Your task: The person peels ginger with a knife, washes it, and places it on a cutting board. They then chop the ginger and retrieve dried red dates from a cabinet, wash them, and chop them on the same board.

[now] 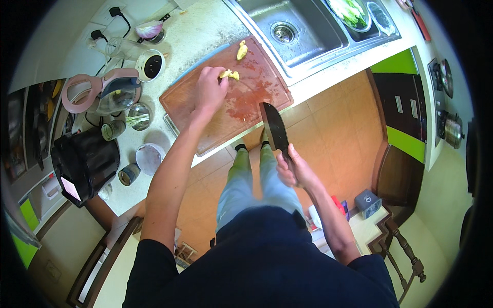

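Note:
My left hand (211,89) is over the wooden cutting board (185,127), its fingertips at some pale yellow pieces, seemingly peeled ginger (231,74). Whether the fingers grip a piece or only touch it is unclear. Another yellow piece (242,50) lies apart near the board's far edge. Wet reddish marks cover the middle of the board. My right hand (292,169) is closed around the handle of a kitchen knife (275,127) with a wide dark blade. The knife is held off the board, in front of the counter edge, with its blade pointing away from me.
A steel sink (308,38) adjoins the board, with a bowl of leafy greens (350,13) beyond it. On the left stand a pink-handled glass kettle (119,92), a cup of dark liquid (151,66), a cut onion (149,29), several jars and a black appliance (88,165).

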Demonstrator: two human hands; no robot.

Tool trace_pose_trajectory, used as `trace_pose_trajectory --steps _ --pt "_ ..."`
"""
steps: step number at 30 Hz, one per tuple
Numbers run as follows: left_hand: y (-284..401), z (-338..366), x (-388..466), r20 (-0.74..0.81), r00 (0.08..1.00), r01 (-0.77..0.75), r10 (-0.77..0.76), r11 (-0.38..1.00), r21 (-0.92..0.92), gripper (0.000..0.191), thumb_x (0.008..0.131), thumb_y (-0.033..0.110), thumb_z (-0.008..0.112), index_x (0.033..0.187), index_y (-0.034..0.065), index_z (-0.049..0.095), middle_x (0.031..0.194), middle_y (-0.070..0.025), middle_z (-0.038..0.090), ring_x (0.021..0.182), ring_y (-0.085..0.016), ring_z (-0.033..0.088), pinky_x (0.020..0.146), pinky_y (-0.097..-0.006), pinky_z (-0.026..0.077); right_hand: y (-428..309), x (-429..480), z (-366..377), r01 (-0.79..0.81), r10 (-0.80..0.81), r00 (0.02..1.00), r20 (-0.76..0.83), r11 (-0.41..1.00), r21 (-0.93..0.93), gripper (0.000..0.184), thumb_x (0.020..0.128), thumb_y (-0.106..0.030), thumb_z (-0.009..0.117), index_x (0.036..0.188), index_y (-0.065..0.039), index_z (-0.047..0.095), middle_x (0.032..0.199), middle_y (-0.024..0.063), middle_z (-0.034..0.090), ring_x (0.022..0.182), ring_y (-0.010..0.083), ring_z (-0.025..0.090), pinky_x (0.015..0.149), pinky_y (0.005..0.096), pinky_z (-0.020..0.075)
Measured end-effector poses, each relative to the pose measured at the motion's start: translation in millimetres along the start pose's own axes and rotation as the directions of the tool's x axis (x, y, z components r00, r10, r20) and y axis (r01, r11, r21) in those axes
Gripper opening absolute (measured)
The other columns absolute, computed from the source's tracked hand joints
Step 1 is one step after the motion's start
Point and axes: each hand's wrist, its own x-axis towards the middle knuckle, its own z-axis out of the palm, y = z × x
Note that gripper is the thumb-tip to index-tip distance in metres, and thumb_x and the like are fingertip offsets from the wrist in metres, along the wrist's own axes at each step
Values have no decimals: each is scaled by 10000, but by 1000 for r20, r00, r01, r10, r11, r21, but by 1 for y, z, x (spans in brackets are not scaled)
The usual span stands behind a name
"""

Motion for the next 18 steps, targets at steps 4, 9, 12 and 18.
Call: trace_pose_trajectory --steps 4,9,12,18 --pt "4 -2 -36 36 996 -83 85 995 -62 251 947 112 806 1191 52 794 1145 -160 743 1060 -366 741 948 -461 599 4 0 -5 63 -72 995 -66 989 -134 698 1172 -738 374 837 -134 475 593 -17 422 434 94 395 392 276 335" --pt "26 14 -92 168 971 -178 171 984 27 294 905 99 840 1193 72 787 1167 -104 748 1093 -343 728 989 -487 567 1 14 3 168 -391 895 -215 741 -650 559 1202 -553 514 857 -114 510 636 -5 527 465 99 462 450 294 377" --pt "23 15 -101 165 979 -123 123 992 -14 409 901 97 852 1299 71 763 1245 -127 737 1163 -362 716 1066 -497 544 -8 18 11 161 -579 804 -138 434 -886 490 1139 -457 665 915 -41 535 717 134 625 623 259 654 596 432 512" --pt "-9 -24 -132 -20 1000 22 -24 996 -83 548 980 100 793 1507 51 650 1428 -204 677 1282 -423 674 1107 -503 538 -5 57 31 -127 -630 765 -133 55 -990 492 1105 -465 697 1102 0 538 909 318 735 884 550 727 780 614 567"
